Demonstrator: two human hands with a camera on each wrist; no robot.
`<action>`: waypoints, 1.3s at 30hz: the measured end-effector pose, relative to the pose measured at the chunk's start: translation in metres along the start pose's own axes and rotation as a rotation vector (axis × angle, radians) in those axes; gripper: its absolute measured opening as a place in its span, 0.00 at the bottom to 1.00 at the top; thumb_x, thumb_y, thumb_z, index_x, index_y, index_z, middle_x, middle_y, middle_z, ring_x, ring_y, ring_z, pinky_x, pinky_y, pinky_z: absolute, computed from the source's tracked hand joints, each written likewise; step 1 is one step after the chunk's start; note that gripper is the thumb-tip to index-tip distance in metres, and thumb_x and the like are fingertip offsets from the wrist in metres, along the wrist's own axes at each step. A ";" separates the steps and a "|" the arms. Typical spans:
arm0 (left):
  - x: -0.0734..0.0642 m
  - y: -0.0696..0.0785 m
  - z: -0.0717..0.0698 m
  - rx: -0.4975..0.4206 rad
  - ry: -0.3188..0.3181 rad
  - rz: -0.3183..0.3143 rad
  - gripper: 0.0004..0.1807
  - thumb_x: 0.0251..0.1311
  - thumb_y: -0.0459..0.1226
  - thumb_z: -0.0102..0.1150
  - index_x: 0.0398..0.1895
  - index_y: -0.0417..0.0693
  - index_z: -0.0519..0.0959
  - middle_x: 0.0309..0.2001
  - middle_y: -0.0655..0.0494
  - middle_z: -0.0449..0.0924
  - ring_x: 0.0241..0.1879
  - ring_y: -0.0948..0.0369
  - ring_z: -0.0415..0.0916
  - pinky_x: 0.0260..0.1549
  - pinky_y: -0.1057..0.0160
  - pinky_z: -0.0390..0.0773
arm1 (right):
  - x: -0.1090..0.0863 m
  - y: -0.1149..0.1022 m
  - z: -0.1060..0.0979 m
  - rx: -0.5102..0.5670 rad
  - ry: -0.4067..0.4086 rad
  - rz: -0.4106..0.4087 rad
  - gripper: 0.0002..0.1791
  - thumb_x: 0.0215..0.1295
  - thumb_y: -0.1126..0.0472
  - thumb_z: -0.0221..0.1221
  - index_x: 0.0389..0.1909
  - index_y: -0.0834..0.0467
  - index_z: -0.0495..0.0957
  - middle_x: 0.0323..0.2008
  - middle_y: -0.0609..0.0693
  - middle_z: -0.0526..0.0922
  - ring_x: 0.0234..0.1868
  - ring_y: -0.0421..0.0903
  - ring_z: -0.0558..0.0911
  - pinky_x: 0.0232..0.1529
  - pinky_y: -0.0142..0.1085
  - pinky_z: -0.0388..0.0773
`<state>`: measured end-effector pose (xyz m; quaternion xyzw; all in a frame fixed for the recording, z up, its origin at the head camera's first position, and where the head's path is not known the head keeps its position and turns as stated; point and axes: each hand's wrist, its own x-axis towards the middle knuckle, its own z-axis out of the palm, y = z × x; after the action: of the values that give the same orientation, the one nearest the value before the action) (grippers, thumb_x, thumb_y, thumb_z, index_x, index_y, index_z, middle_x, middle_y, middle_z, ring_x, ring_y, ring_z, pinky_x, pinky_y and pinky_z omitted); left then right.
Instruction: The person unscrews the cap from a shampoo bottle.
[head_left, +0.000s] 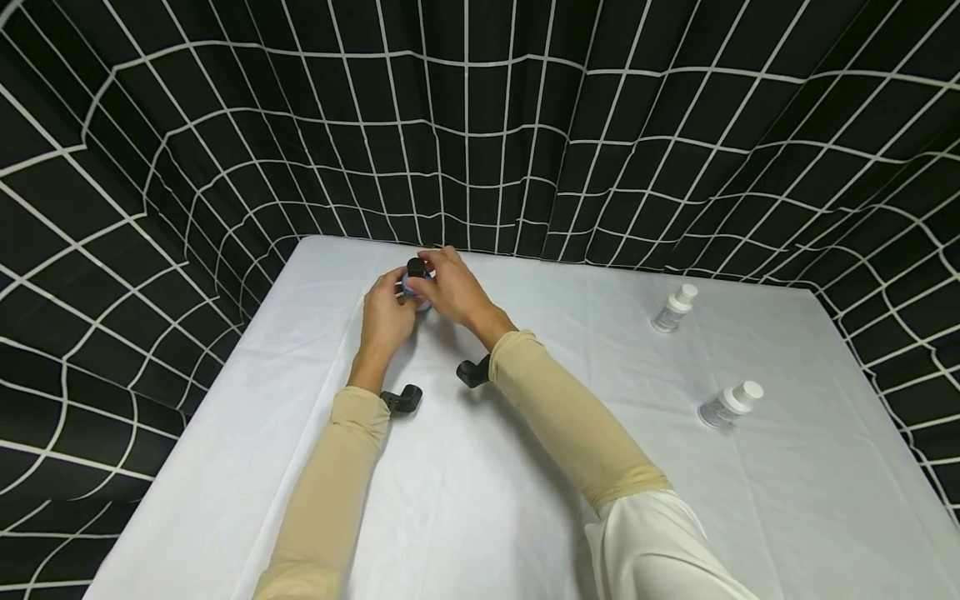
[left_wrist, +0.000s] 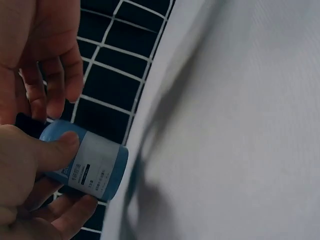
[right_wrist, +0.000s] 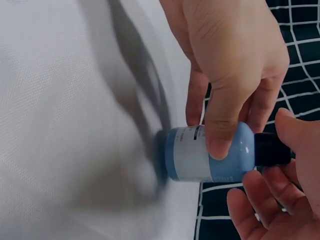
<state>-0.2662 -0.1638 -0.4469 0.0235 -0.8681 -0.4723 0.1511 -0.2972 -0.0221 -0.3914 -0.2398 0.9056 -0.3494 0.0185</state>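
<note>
A small blue bottle (right_wrist: pixel 190 152) with a white printed label and a black cap (head_left: pixel 416 267) is upright near the far edge of the table. My left hand (head_left: pixel 387 315) grips its body, the thumb pressed against the label and shoulder, as the left wrist view also shows. Around the cap, the thumb and fingers of my right hand (head_left: pixel 454 287) are curled, with fingertips at its side in the right wrist view. Whether the base of the bottle touches the cloth is hard to tell.
Two white bottles with white caps, a farther bottle (head_left: pixel 673 308) and a nearer bottle (head_left: pixel 731 405), stand on the right of the white-covered table (head_left: pixel 450 500). A black curtain (head_left: pixel 480 108) with white grid lines hangs behind and beside the table. Dark camera mounts (head_left: pixel 405 399) project from both wrists.
</note>
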 end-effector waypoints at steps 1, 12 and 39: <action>0.000 0.002 0.000 -0.004 -0.007 0.012 0.30 0.64 0.34 0.67 0.68 0.38 0.72 0.63 0.39 0.77 0.61 0.46 0.80 0.58 0.55 0.84 | -0.002 0.001 -0.001 0.001 0.016 -0.001 0.32 0.73 0.48 0.61 0.70 0.62 0.70 0.57 0.57 0.74 0.54 0.49 0.78 0.60 0.39 0.77; -0.010 0.025 0.013 -0.059 -0.151 0.087 0.32 0.61 0.33 0.71 0.68 0.41 0.73 0.64 0.44 0.76 0.63 0.48 0.78 0.61 0.57 0.82 | -0.032 0.017 -0.019 0.061 0.152 0.030 0.25 0.71 0.50 0.63 0.60 0.62 0.77 0.49 0.57 0.76 0.47 0.51 0.79 0.52 0.41 0.79; -0.044 0.059 0.060 -0.100 -0.267 0.285 0.35 0.55 0.48 0.76 0.67 0.53 0.77 0.55 0.56 0.83 0.57 0.57 0.82 0.59 0.56 0.83 | -0.116 0.033 -0.069 0.183 0.328 0.155 0.24 0.68 0.49 0.65 0.59 0.58 0.81 0.47 0.55 0.81 0.48 0.51 0.84 0.46 0.41 0.81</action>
<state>-0.2356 -0.0743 -0.4392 -0.1701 -0.8503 -0.4876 0.1010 -0.2221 0.0941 -0.3759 -0.1067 0.8767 -0.4621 -0.0810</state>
